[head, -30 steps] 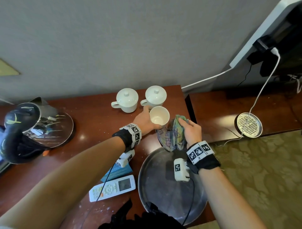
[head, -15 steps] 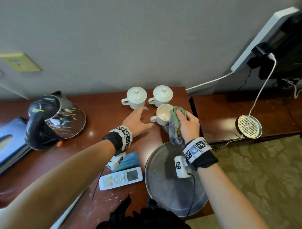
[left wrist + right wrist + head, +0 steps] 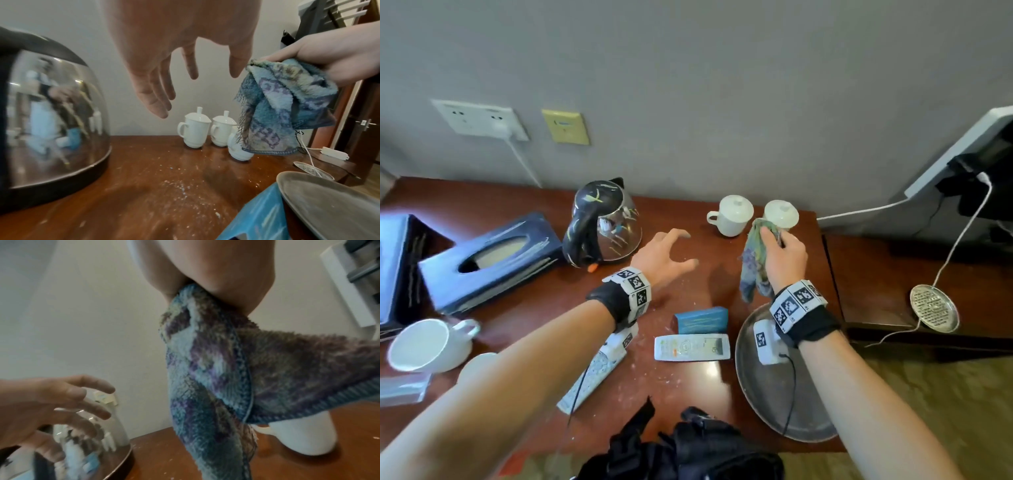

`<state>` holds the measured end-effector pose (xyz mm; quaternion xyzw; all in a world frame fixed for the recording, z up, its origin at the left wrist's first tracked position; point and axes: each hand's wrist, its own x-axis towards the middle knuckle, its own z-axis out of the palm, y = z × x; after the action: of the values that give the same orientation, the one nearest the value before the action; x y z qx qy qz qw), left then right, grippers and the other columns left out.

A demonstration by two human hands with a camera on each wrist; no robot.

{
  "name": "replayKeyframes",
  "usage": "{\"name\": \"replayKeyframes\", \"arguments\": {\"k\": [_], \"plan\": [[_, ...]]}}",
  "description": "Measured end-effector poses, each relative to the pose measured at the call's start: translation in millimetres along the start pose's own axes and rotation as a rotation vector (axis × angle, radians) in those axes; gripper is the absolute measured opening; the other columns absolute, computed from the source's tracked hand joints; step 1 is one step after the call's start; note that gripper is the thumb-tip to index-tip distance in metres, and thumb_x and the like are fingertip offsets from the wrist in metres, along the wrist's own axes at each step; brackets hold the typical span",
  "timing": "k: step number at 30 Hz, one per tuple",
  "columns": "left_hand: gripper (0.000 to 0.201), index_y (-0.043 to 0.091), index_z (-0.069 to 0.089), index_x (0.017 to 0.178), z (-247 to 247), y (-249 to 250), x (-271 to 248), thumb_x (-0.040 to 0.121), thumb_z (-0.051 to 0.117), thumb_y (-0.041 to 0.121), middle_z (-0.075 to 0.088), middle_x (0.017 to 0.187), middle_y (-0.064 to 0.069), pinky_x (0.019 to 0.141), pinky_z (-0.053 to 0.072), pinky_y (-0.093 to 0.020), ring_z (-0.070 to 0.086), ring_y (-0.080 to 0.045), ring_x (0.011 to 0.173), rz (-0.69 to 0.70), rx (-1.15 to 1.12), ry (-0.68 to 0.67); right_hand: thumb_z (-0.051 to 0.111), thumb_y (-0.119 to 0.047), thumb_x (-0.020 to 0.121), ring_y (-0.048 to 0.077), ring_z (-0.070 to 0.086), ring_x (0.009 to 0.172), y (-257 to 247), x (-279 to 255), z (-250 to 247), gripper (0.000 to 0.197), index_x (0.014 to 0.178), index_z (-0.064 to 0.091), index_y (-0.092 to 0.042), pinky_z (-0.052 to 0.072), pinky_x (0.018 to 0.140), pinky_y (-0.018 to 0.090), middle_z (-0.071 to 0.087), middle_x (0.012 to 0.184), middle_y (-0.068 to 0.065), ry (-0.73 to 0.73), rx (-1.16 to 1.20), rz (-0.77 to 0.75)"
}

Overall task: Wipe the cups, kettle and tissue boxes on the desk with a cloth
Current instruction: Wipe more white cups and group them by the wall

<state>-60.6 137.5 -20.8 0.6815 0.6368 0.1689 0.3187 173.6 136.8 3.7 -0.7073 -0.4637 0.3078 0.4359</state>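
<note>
The brown desk [image 3: 524, 318] holds a blue tissue box [image 3: 489, 255] on the left and a shiny kettle [image 3: 604, 226] just beside it. The right hand [image 3: 786, 255] grips a blue cloth [image 3: 751, 270] that hangs above the desk, close to white cups [image 3: 732, 215] with lids. The left hand [image 3: 666, 255] hovers with fingers spread, holding nothing, near the kettle.

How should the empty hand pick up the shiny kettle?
Grip the kettle's black handle with the left hand, coming from its near left side. The handle arches down that side, while the round steel body looks smooth and offers no hold.
</note>
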Motion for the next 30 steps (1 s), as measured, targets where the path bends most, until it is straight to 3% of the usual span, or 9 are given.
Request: {"name": "replayKeyframes", "arguments": {"k": [4,6,9,15,19,23,25,27,30], "plan": [[0.054,0.041,0.044,0.133,-32.8,-31.1,-33.8,0.085,0.064,0.056,0.048,0.136,0.002,0.096,0.047,-0.036,0.058,-0.022,0.115,-0.033,0.007,0.051,0.055,-0.032,0.099,0.010,0.060,0.080,-27.4,-23.5,39.5,0.021,0.092,0.065,-0.015,0.047,0.070,0.020,0.063,0.079,-0.006,-0.113,0.016,-0.083],[0.055,0.040,0.045,0.134,-48.5,-51.1,-51.6,0.085,0.065,0.056,0.049,0.138,0.003,0.098,0.045,-0.034,0.057,-0.020,0.118,-0.067,0.017,0.095,0.054,-0.035,0.100,0.012,0.060,0.082,-35.6,-33.9,63.3,0.022,0.094,0.065,-0.017,0.048,0.075,0.025,0.064,0.082,-0.004,-0.170,-0.010,-0.115],[0.054,0.043,0.046,0.130,-68.8,-81.2,-79.1,0.082,0.064,0.061,0.051,0.134,0.006,0.095,0.047,-0.034,0.059,-0.019,0.113,-0.144,0.030,0.155,0.051,-0.035,0.100,0.016,0.057,0.081,-47.2,-50.3,98.2,0.025,0.079,0.059,-0.022,0.043,0.077,0.029,0.059,0.076,-0.008,-0.261,-0.056,-0.151],[0.054,0.042,0.045,0.134,-101.0,-130.3,-139.0,0.085,0.061,0.060,0.050,0.136,0.003,0.096,0.047,-0.036,0.058,-0.021,0.113,-0.269,0.033,0.241,0.053,-0.031,0.098,0.019,0.056,0.075,-61.3,-91.9,163.7,0.030,0.073,0.060,-0.017,0.041,0.071,0.031,0.062,0.072,-0.003,-0.422,-0.057,-0.159],[0.055,0.039,0.048,0.134,-116.4,-158.0,-175.2,0.085,0.063,0.058,0.052,0.135,0.003,0.097,0.048,-0.038,0.059,-0.020,0.112,-0.330,0.003,0.332,0.054,-0.032,0.098,0.017,0.049,0.067,-72.8,-121.1,201.0,0.038,0.063,0.051,-0.021,0.036,0.068,0.030,0.055,0.066,-0.004,-0.543,-0.070,-0.182],[0.055,0.036,0.049,0.134,-128.1,-186.5,-209.4,0.085,0.065,0.056,0.053,0.133,0.000,0.092,0.050,-0.036,0.061,-0.019,0.105,-0.407,0.001,0.383,0.057,-0.034,0.097,0.019,0.055,0.073,-84.2,-146.2,235.2,0.032,0.071,0.061,-0.015,0.042,0.072,0.030,0.062,0.071,-0.001,-0.657,-0.066,-0.196],[0.057,0.034,0.048,0.135,-132.8,-198.8,-225.5,0.085,0.066,0.055,0.054,0.131,-0.001,0.090,0.049,-0.035,0.059,-0.020,0.107,-0.460,0.023,0.400,0.059,-0.034,0.096,0.017,0.055,0.070,-87.4,-158.0,250.7,0.034,0.067,0.061,-0.016,0.043,0.072,0.030,0.062,0.069,-0.002,-0.703,-0.053,-0.193],[0.060,0.034,0.048,0.137,-135.0,-209.9,-239.4,0.084,0.067,0.054,0.052,0.135,0.001,0.093,0.049,-0.037,0.056,-0.021,0.113,-0.506,0.025,0.420,0.062,-0.035,0.094,0.018,0.058,0.071,-89.7,-169.1,264.9,0.033,0.065,0.061,-0.018,0.046,0.072,0.031,0.063,0.067,-0.003,-0.743,-0.049,-0.187],[0.062,0.031,0.049,0.137,-135.0,-222.3,-251.2,0.082,0.072,0.048,0.046,0.143,0.001,0.102,0.044,-0.037,0.048,-0.021,0.126,-0.521,-0.009,0.436,0.066,-0.035,0.090,0.023,0.068,0.083,-91.8,-183.6,282.1,0.024,0.076,0.072,-0.017,0.055,0.081,0.036,0.073,0.078,0.000,-0.793,-0.045,-0.187]]}}
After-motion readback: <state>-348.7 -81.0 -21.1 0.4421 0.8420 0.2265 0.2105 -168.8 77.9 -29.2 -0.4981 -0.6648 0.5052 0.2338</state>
